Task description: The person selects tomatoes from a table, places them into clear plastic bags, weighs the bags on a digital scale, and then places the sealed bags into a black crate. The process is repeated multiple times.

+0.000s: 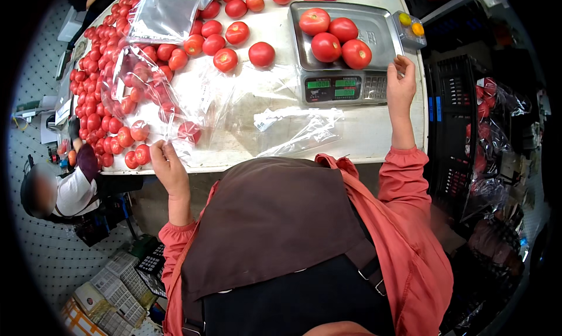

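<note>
On the steel pan of a digital scale rest several large red tomatoes, grouped toward its left half. My right hand hovers by the pan's front right corner, beside the keypad, fingers loosely curled and holding nothing. The scale's green displays are lit. My left hand is at the table's front edge, thumb and forefinger close together near a clear plastic bag; whether they pinch its film is unclear. More clear bags lie flat before the scale. A single tomato sits left of the pan.
A large heap of tomatoes covers the table's left side, with a stack of clear bags on it. Black crates stand to the right, bagged tomatoes beyond. Another person is at the left. White crates stand on the floor.
</note>
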Demonstrator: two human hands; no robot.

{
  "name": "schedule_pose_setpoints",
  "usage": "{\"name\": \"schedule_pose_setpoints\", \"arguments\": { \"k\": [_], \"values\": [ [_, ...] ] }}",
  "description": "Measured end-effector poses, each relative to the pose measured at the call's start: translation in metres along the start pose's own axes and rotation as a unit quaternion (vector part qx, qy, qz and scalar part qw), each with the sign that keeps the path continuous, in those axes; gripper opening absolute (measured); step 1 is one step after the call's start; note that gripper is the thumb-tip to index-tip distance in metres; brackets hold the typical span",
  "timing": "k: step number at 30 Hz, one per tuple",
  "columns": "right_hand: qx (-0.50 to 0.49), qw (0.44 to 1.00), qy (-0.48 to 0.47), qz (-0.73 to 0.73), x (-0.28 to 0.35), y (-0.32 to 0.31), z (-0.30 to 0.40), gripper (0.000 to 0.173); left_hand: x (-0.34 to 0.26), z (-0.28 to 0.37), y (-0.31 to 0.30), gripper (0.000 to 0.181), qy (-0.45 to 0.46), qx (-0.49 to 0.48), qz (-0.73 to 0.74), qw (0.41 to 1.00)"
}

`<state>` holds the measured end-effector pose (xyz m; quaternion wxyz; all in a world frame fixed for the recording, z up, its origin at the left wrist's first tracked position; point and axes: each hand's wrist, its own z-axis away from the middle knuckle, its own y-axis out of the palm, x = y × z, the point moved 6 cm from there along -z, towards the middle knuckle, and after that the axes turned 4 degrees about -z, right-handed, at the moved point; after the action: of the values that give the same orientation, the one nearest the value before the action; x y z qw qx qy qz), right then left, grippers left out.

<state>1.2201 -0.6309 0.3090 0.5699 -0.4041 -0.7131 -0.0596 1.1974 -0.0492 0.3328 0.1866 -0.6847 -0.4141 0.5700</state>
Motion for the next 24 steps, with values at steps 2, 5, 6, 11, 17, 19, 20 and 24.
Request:
{"name": "schedule_pose_setpoints", "arguments": {
  "k": [2, 5, 6, 11, 17, 19, 20, 24],
  "values": [
    [0.022, 1.000, 0.004, 0.013, 0.001, 0.007, 0.001, 0.034, -0.009, 0.006, 0.006, 0.014, 0.047, -0.017, -0.032, 0.998],
    [0.071, 0.995, 0.003, 0.064, 0.004, 0.015, -0.002, 0.047, -0.027, 0.004, 0.011, 0.015, 0.071, -0.031, -0.031, 0.997],
    [0.082, 0.993, 0.002, 0.086, 0.010, 0.022, -0.003, 0.051, -0.028, 0.004, 0.014, 0.014, 0.063, -0.032, -0.018, 0.997],
    [0.177, 0.950, -0.154, 0.208, 0.014, 0.077, -0.011, 0.061, -0.068, 0.005, 0.030, 0.017, 0.100, -0.033, 0.044, 0.993],
    [0.136, 0.978, -0.058, 0.149, -0.005, 0.085, -0.018, 0.059, -0.106, -0.011, 0.066, 0.010, 0.075, 0.032, 0.085, 0.993],
    [0.145, 0.938, 0.205, -0.238, 0.030, 0.077, 0.016, 0.061, -0.119, -0.013, 0.071, 0.020, 0.086, 0.049, 0.070, 0.993],
    [0.234, 0.863, 0.227, -0.387, 0.070, 0.078, 0.040, 0.060, -0.124, -0.011, 0.078, 0.020, 0.096, 0.073, 0.060, 0.991],
    [0.447, 0.789, 0.192, -0.376, 0.121, 0.145, 0.145, 0.052, -0.124, 0.009, 0.115, 0.017, 0.067, 0.180, 0.171, 0.966]
  ]
}}
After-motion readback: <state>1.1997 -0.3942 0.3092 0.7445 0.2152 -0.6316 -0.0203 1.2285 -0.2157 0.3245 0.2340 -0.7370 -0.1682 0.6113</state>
